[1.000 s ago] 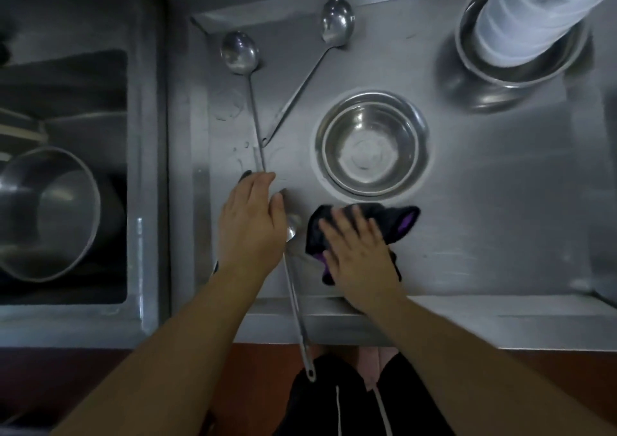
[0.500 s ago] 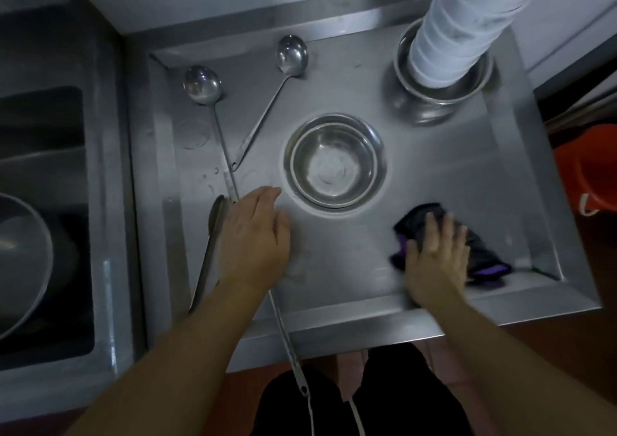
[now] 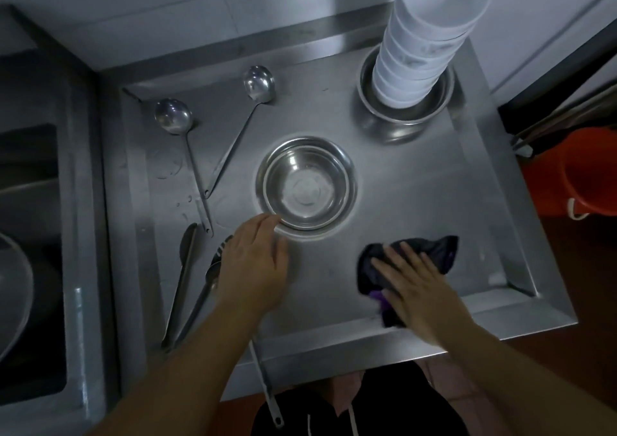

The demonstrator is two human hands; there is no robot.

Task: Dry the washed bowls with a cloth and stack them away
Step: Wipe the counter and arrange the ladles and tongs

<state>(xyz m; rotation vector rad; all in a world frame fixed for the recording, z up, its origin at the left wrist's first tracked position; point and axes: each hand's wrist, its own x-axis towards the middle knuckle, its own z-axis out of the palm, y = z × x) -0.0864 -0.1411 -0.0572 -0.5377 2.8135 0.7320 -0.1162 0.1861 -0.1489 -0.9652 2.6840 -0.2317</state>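
Two hands at work: left hand [image 3: 255, 265], fingers loose, reaches the steel bowl [image 3: 305, 183] rim, right hand [image 3: 419, 287] presses flat on the cloth [image 3: 434, 252]; next, lift and wipe.

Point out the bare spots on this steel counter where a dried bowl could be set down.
Bare steel lies right of the steel bowl, between it and the counter's raised right rim, below the white bowl stack. A smaller patch sits between the left hand and the cloth. The left side is crowded with ladles.
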